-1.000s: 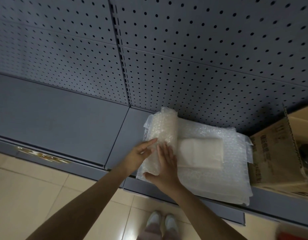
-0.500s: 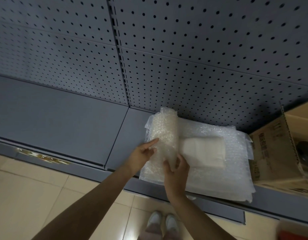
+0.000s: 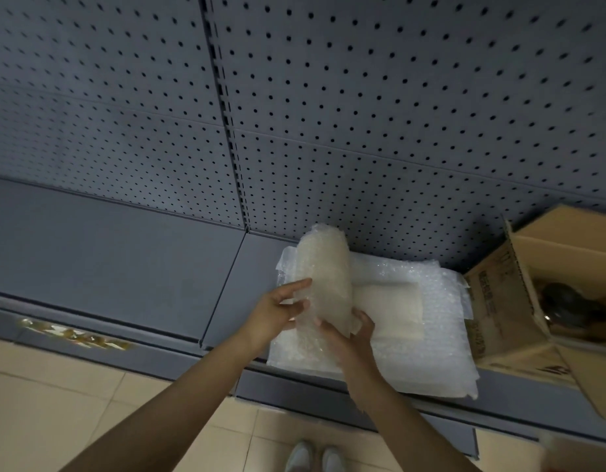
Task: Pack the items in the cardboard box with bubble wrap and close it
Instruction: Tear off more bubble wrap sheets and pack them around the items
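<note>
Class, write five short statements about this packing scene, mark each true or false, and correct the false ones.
1. Both hands are on the bubble-wrapped roll. True: the left hand lies against its side, and the right hand has a grip on its near end.
2. The roll lies on a stack of clear bubble wrap sheets. True.
3. The brown cardboard box is closed. False: its flaps are open, and a dark item shows inside.
4. The box stands left of the bubble wrap. False: it stands to the right.
5. The grey shelf is backed by a wooden wall. False: behind it is a grey perforated metal panel.
</note>
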